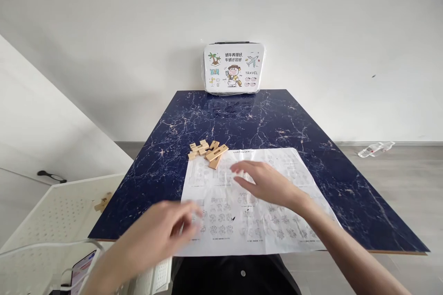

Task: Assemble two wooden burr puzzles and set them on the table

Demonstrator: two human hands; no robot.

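A large white paper sheet [228, 235] with small printed diagrams lies creased on the dark blue table. Over its upper middle, my right hand [261, 179] is open and holds nothing, fingers stretched to the left and thumb apart. My left hand [169, 226] hovers by the sheet's lower left edge, somewhat blurred. Its fingers curve loosely with a gap to the thumb, and nothing shows between them. Several notched wooden puzzle pieces [217, 152] lie in a loose pile at the sheet's upper left corner, nearest to my right hand's fingertips. Small dark specks are on the paper.
The marbled blue table [235, 120] reaches to the wall. A white cartoon-printed case [233, 68] stands at its far end. At the left are a perforated white surface [62, 207], a wooden piece [103, 203], a cable and a phone [83, 269]. A plastic bottle [376, 149] lies on the floor at right.
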